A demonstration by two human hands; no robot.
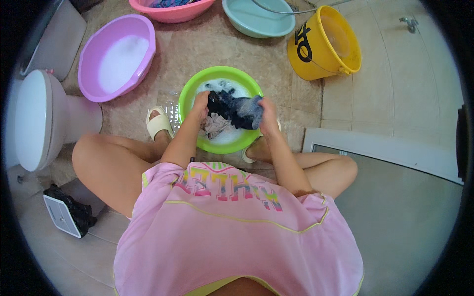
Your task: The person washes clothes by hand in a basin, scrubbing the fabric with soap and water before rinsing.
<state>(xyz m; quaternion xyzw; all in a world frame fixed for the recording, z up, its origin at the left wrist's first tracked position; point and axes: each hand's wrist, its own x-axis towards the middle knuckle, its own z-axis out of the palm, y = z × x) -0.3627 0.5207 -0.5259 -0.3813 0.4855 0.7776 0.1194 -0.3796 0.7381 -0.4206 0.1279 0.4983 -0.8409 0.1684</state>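
A green plastic basin (186,87) with soapy water stands on the floor between my feet. My left hand (201,105) grips the left end of a dark wet garment (237,109) over the basin. On the right side my right hand (267,114) is closed around the other end, where foam clings to the cloth. A light grey-beige cloth (214,125) lies in the suds below the garment, close to my left hand. How much of the dark garment is under the foam cannot be seen.
A purple basin (147,61) of suds, a pink basin (174,14) with clothes, a pale teal basin (255,27) and a yellow bucket (305,55) stand beyond. A white toilet (33,120) and a bin with a black bag (83,216) are left; a white door frame (370,146) is right.
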